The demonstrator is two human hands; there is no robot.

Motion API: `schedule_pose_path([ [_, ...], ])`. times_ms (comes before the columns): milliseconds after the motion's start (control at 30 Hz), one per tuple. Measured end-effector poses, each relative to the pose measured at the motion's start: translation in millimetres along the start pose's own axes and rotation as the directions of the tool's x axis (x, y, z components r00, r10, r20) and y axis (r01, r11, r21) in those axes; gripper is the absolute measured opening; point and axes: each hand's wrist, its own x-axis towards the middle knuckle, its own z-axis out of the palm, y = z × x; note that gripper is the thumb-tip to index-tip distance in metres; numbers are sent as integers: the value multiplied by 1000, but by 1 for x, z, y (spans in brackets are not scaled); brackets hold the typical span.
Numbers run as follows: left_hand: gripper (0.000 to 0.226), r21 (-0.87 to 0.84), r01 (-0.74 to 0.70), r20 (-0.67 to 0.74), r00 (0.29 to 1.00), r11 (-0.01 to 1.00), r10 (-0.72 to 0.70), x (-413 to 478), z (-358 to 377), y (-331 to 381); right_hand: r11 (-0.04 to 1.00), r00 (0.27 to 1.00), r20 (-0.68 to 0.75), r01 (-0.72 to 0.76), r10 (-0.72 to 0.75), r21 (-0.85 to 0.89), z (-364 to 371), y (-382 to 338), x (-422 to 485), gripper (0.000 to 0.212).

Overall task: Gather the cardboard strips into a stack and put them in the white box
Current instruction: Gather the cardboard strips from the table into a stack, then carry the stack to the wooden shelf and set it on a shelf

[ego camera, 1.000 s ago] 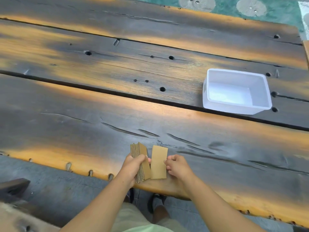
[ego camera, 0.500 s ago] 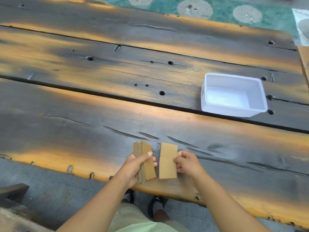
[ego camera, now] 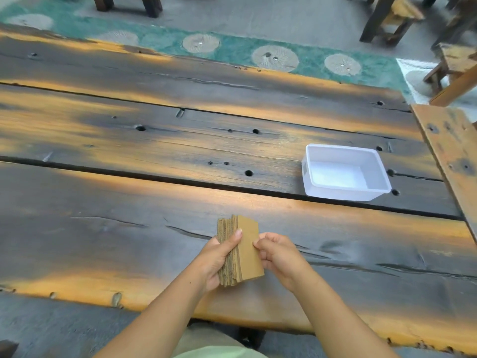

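A stack of brown cardboard strips (ego camera: pixel 246 250) stands on edge over the near plank of the table. My left hand (ego camera: pixel 219 257) grips it from the left, thumb across the front strip. My right hand (ego camera: pixel 277 254) touches the stack's right edge with its fingertips curled against the front strip. The white box (ego camera: pixel 346 193) sits open and empty on the middle plank, far right of my hands.
The dark and orange wooden table (ego camera: pixel 129 228) has gaps between planks and several holes. A lighter wooden board (ego camera: pixel 451 156) lies at the right edge. Wooden stools (ego camera: pixel 387 19) and a green patterned rug (ego camera: pixel 232 50) lie beyond the table.
The single strip that my right hand held beside the stack now lies against the stack's front. The hands have come together, and the view has tilted up to show the floor beyond.
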Motion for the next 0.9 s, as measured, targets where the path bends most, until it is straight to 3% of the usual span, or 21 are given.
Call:
schedule_pose_path([
  [133, 58, 29, -5, 64, 998, 1000, 3, -5, -11, 20, 992, 995, -56, 81, -87, -97, 20, -6, -1, 4],
  [267, 70, 73, 13, 166, 986, 997, -26, -8, -16, 37, 961, 972, -170, 113, -159, -253, 34, -10, 0, 11],
  [500, 48, 321, 111, 423, 872, 941, -247, 5, 8, 50, 922, 934, -283, 104, -220, -372, 5, -7, -36, 43],
  [600, 43, 498, 118, 518, 754, 859, -404, 7, 41, 46, 898, 905, -303, 158, -299, -411, -21, -2, -74, 63],
  [733, 41, 696, 25, 606, 514, 717, -607, 0, 101, 28, 910, 849, -371, 263, -376, -320, -47, 14, -134, 61],
  [900, 56, 840, -84, 535, 283, 536, -796, -16, 170, -10, 937, 797, -494, 267, -347, -227, -82, 43, -197, 55],
])
